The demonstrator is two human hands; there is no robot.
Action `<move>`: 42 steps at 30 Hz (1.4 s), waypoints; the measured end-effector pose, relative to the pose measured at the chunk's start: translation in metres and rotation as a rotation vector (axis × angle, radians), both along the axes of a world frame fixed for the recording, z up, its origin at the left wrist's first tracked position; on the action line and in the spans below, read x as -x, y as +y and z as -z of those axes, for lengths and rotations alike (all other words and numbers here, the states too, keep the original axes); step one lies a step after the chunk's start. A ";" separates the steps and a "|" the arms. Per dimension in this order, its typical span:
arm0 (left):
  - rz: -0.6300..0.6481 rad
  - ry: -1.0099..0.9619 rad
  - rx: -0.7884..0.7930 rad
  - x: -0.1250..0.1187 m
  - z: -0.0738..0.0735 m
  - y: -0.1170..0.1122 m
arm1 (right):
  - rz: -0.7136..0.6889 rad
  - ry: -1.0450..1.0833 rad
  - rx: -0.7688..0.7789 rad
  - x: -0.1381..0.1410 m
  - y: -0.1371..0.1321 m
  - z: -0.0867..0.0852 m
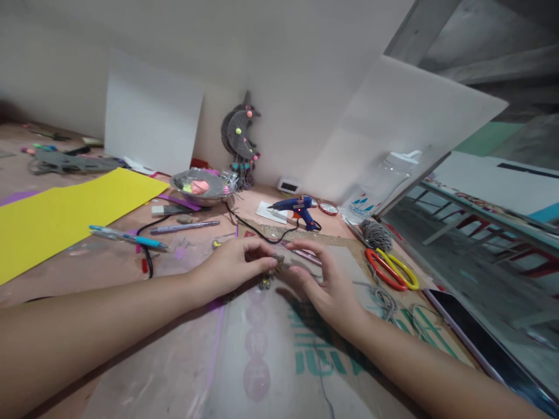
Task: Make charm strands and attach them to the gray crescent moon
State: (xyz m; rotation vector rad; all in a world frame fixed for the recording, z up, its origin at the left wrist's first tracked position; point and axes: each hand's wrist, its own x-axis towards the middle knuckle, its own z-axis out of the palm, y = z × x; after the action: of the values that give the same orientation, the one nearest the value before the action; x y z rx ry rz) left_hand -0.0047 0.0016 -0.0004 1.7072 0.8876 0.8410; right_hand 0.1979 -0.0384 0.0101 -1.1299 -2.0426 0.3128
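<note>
One small craft piece, pinched in the left hand
Over one cardboard sheet; the right hand, fingers parted, is just beside it. Around: one glue gun, one yarn ball, one scissors.

Around the hands as clock centre, I count from my far seat two hands, one left hand and one right hand, and one small piece. There are two pens near 9 o'clock, one bowl at 10, one moon ornament at 11, one glue gun at 1, one bottle at 2, one pair of scissors at 3.
</note>
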 end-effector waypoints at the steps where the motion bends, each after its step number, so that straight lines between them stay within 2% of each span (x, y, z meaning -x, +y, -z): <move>1: 0.004 -0.003 -0.007 0.000 0.000 0.000 | 0.000 0.009 0.050 0.000 0.002 0.001; 5: 0.016 -0.028 -0.035 0.000 0.003 0.001 | -0.052 -0.049 0.195 0.002 0.009 0.003; 9: 0.022 -0.020 -0.068 -0.001 0.003 0.001 | -0.081 -0.061 0.227 0.002 0.012 0.005; 12: 0.020 0.015 -0.136 -0.001 0.003 -0.001 | -0.077 0.017 0.202 0.001 0.010 0.003; 17: 0.022 0.142 -0.371 0.001 0.004 -0.004 | -0.055 0.075 0.099 0.001 0.005 -0.003; 22: 0.031 0.206 -0.521 0.002 0.003 -0.008 | -0.072 0.084 0.108 0.003 0.002 -0.004; 25: 0.017 0.203 -0.466 0.002 0.001 -0.007 | -0.052 0.102 0.172 0.000 0.002 -0.003; 30: 0.025 0.113 -0.259 0.003 -0.001 -0.004 | -0.094 0.077 0.280 -0.003 0.007 0.001; 34: 0.008 0.056 -0.215 0.003 0.000 -0.002 | -0.119 0.006 0.281 0.003 0.008 0.002; 38: -0.009 0.056 -0.170 0.002 -0.001 -0.002 | -0.126 0.071 0.297 0.008 0.005 0.000; 42: 0.004 0.076 -0.138 0.000 -0.004 -0.004 | -0.065 0.041 0.186 0.005 0.004 0.003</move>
State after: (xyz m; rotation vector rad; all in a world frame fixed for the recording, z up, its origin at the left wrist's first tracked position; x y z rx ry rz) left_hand -0.0047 -0.0025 0.0040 1.8703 0.8939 0.8562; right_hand 0.1933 -0.0344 0.0075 -1.1586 -2.0496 0.5642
